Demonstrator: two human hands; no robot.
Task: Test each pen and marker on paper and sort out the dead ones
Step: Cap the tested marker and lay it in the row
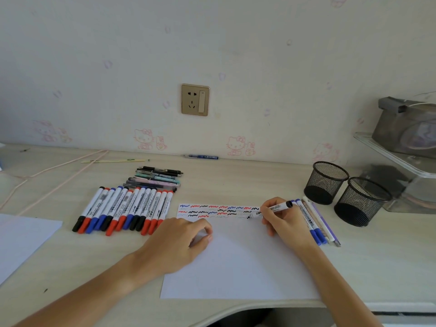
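I am pressing the tip of a white black-capped marker point(269, 210) onto a white paper sheet point(238, 263) lined with squiggles. White capped markers point(125, 210) and slim pens point(157, 178) are lying left; a few more point(316, 223) are lying right.

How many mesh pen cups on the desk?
2: one mesh cup at the desk's right rear, the other mesh cup touching it, nearer and further right. Both look empty.

Two bare forearms, sleeveless to the frame's edge; left hand point(179, 241) and right hand point(282, 223) without rings, watches or gloves.
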